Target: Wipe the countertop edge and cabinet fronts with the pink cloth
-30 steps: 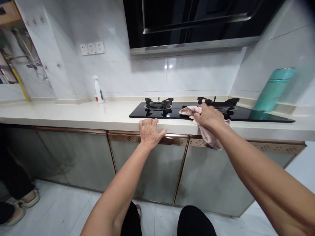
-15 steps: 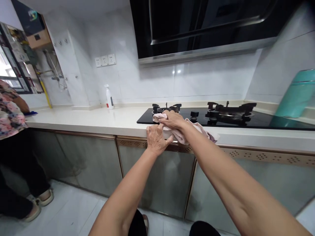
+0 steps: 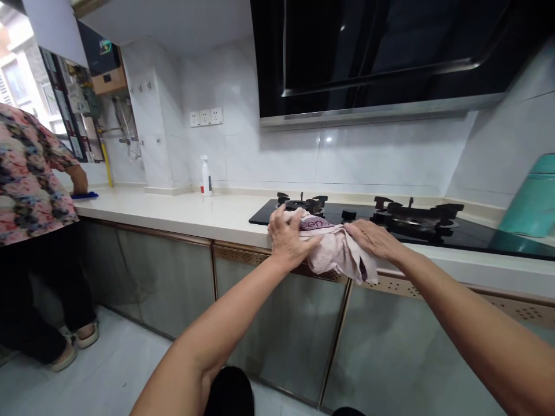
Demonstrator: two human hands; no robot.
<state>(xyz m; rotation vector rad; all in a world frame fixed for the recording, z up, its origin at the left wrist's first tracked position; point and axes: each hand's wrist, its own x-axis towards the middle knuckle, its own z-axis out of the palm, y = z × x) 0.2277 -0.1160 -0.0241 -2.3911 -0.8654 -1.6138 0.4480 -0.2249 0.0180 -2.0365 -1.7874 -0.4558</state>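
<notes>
A pale pink cloth (image 3: 336, 251) with purple lettering hangs bunched over the counter's front edge, in front of the black gas stove (image 3: 269, 214). My left hand (image 3: 286, 237) grips its left end, fingers curled onto the cloth near the left burner. On the right side of the cloth, my right hand (image 3: 373, 238) pinches it, thumb and fingers closed on the fabric. Both hands are at the front edge of the stove. Part of the cloth lies hidden behind my left fingers.
A white spray bottle (image 3: 206, 176) stands on the counter (image 3: 173, 211) by the wall. At the far left, a person (image 3: 34, 173) presses a blue cloth (image 3: 84, 196) on the counter. A turquoise container (image 3: 531, 199) stands at the right; the range hood (image 3: 381, 52) hangs above.
My right hand has moved right, away from my left hand. The left hand has taken hold of the cloth, which now spreads between both hands. The view has shifted a little left.
</notes>
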